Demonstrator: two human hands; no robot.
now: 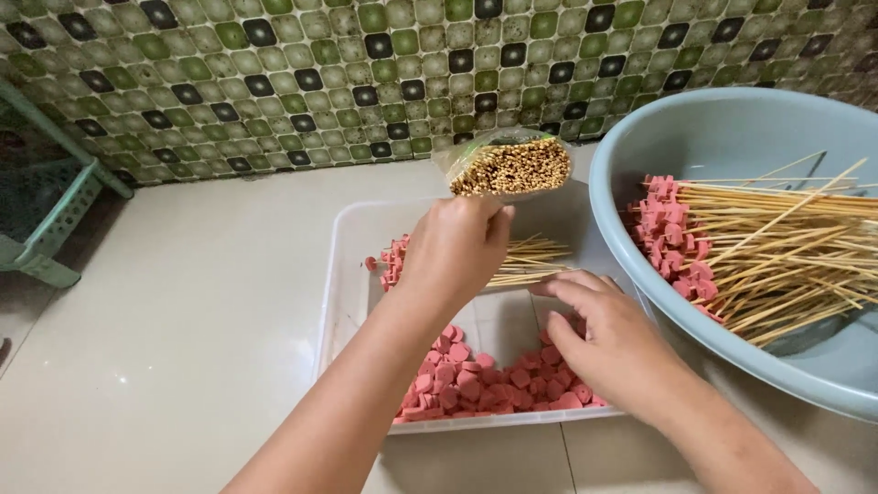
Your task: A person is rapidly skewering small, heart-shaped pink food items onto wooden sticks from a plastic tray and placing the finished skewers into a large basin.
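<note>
Hands over a tray of pink pieces
Left hand [455,245] grasps the bundle of bamboo sticks [509,166]; right hand [599,340], fingers loosely curled, rests on pink pieces [476,380] in the clear tray [343,284].

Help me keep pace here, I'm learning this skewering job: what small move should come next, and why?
Probably the right hand closes on one pink piece in the clear tray. It already hovers over the pile, fingers spread, while the left hand holds skewers; finished skewers fill the blue basin.

We see both forearms bare, reaching forward. Left hand [455,247] is raised, fingers curled closed, knuckles up. Right hand [608,334] sits lower, palm down, fingers bent.
</note>
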